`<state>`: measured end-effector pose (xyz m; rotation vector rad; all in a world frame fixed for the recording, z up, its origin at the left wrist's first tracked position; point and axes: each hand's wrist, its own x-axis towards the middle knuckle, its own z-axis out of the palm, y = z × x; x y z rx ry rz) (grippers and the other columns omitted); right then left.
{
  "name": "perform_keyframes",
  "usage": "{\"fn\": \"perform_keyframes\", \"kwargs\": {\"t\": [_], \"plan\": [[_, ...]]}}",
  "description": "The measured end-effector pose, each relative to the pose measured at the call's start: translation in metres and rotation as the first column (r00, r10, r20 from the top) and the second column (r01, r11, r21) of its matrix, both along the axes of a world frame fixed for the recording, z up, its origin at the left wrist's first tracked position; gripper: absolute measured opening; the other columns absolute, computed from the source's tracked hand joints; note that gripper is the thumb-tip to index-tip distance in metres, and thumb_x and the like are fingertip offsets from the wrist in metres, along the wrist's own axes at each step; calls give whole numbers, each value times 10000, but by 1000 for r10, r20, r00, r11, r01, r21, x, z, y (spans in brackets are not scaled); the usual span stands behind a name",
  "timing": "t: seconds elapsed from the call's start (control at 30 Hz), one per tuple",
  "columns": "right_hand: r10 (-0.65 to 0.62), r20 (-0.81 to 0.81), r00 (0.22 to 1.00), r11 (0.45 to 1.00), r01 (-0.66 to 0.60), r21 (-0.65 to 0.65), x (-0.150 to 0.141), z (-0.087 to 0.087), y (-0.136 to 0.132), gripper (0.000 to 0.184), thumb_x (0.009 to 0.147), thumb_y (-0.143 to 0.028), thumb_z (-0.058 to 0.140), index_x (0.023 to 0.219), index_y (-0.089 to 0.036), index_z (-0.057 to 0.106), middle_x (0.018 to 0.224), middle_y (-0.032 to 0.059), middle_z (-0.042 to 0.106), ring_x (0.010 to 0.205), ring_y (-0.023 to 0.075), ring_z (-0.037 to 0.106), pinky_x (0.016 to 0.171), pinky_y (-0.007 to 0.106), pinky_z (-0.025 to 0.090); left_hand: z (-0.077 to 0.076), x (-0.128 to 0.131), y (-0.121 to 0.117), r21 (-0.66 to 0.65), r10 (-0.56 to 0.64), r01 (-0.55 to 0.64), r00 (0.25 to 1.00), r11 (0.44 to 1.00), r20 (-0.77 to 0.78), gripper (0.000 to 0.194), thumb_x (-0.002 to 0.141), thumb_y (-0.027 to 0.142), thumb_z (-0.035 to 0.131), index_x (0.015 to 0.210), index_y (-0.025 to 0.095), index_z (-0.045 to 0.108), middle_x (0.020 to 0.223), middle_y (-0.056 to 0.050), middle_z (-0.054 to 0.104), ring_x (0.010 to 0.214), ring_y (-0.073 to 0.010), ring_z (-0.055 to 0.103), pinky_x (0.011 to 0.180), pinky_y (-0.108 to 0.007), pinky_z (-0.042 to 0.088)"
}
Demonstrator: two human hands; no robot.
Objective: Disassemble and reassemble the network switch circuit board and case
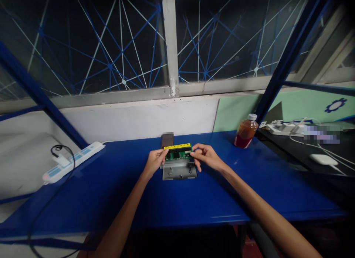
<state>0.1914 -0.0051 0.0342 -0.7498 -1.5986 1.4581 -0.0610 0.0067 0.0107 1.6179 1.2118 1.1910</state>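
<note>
A green circuit board (pixel 181 154) with a yellow strip of ports along its far edge is held up between my two hands. My left hand (pixel 155 161) pinches its left end, thumb and finger closed on it. At the right end, my right hand (pixel 206 156) grips the board between thumb and index finger, the other fingers curled below. Just under the board, a grey plastic casing half (pixel 180 173) lies on the blue table, its inner side with small posts facing up. Behind the board, a dark flat brown object (pixel 167 139) lies partly hidden.
A white power strip (pixel 74 162) with a plugged-in black cable lies at the left. A bottle of reddish-brown drink (pixel 246 131) stands at the back right of the blue table (pixel 124 202). Farther right, a black surface (pixel 291 150) holds a white charger (pixel 323 160) and cables.
</note>
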Motion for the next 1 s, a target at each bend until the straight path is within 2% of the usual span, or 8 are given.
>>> {"fn": "perform_keyframes", "kwargs": {"t": [0.13,0.3,0.6,0.83,1.0], "plan": [[-21,-19,1000,1000,20,-10,0,-1,2,319,808,-465,618,908,-176,527,520,-33,641,374,144,592,401,247,465,4,-3,-1,-7,-34,34,999,999,7,456,836,458,566,506,150,503,435,27,482,394,-77,436,445,-205,336],[-87,-16,996,996,87,-7,2,-5,7,321,824,-467,599,859,-148,586,524,-18,636,382,129,591,419,235,467,10,-6,-5,-37,-61,65,994,997,90,471,822,440,593,461,149,515,411,16,488,381,-90,450,447,-221,355],[-170,44,984,983,173,-64,1,-11,12,408,775,-516,623,609,-148,559,462,-4,608,337,116,561,368,205,414,12,-1,-11,-53,-127,134,986,990,112,505,841,402,590,417,128,562,384,-16,540,394,-102,509,487,-221,375],[-103,-34,994,968,93,-234,5,-15,15,417,729,-500,690,564,-146,542,444,-14,583,300,99,517,344,207,427,9,1,-8,-110,-99,115,986,987,137,527,853,448,561,435,128,543,397,-24,549,382,-98,498,455,-219,349],[-88,-55,995,955,68,-290,7,-17,17,431,714,-496,706,531,-141,546,433,-9,581,294,102,516,327,209,421,8,1,-7,-143,-84,103,988,984,132,539,856,478,541,448,126,535,394,-23,539,373,-97,484,448,-225,335]]}}
